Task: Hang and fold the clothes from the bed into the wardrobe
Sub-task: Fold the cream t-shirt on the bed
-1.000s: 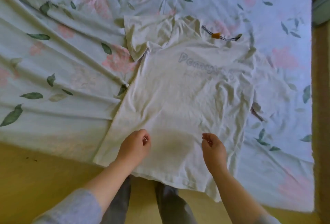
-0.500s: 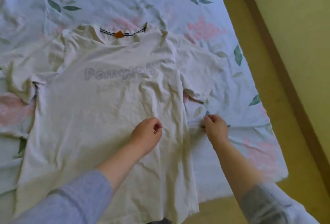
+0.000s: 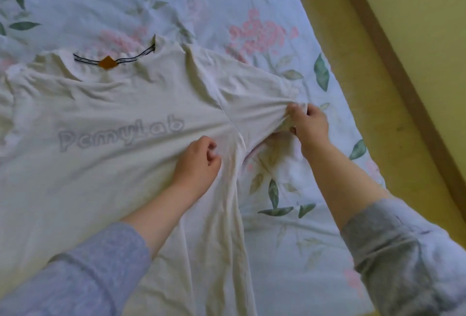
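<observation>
A cream T-shirt point(image 3: 106, 169) with pale grey lettering lies spread face up on the bed, its collar with a black tape and orange tag at the far side. My right hand point(image 3: 306, 121) pinches the hem of the shirt's right sleeve, and the cloth is drawn into folds toward it. My left hand point(image 3: 198, 162) rests on the shirt near the armpit seam, fingers curled and bunching a little cloth under them.
The bed is covered by a pale blue sheet point(image 3: 252, 0) printed with pink flowers and green leaves. Its right edge runs diagonally, with yellow floor point(image 3: 358, 68) beside it and a brown skirting strip point(image 3: 393, 68) below a yellow wall.
My right hand moved up from the sheet beside the shirt and took hold of the right sleeve hem. My left hand slid toward the armpit seam. The view shifted right and closer.
</observation>
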### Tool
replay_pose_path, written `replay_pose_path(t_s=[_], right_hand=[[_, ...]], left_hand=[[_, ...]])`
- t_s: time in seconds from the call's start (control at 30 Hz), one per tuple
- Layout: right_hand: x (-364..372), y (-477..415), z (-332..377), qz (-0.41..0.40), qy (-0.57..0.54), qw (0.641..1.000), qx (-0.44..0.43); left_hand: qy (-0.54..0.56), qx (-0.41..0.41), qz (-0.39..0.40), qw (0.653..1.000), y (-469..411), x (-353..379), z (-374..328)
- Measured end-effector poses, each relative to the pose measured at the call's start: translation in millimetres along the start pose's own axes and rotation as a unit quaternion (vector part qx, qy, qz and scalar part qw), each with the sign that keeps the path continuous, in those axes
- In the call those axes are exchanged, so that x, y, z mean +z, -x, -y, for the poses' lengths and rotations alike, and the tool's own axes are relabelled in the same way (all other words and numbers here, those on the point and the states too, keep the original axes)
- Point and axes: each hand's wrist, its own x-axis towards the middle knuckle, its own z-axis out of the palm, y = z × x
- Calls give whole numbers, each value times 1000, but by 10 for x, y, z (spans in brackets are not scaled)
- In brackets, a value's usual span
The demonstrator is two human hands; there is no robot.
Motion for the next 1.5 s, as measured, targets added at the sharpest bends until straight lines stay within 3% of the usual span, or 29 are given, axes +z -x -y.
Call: replay_pose_path(t_s=[0.07,0.17,0.3,0.43,0.6,0.67,0.8,0.93,1.0,1.07,1.17,1.4,1.5], right_hand=[[-5,-132,77,11,26,999,-30],[18,-135,-39,57,78,995,28],[-89,278,-408,55,-65,989,125],[-93,953,-837,76,-111,975,174],[-63,1730,-1195,108,-72,979,160],[-41,2001,-1328,103,-10,985,138],[-87,2373,-1500,53,101,991,72],[-224,2557,-1562,-62,86,993,42],[-259,2638,-1563,-51,77,995,46],[-311,2736,-1602,10,82,993,85],[-474,2946,-1803,75,167,975,124],[-802,3225,-2087,-11,209,975,72],[-888,3170,-2153,-43,230,971,52]], left_hand=[[3,-14,5,1000,-24,19,24],[-33,-27,28,999,-31,54,37],[-61,-29,63,996,-37,74,10],[-59,-31,97,993,-27,48,-9],[-108,84,151,979,132,13,4],[-155,118,174,965,159,15,10],[-210,127,204,948,83,47,6],[-263,134,226,928,137,88,-1],[-276,123,238,923,177,88,-4],[-285,113,246,920,197,83,-18],[-291,104,249,918,224,85,-43],[-308,142,283,897,474,152,63],[-328,166,263,892,543,175,109]])
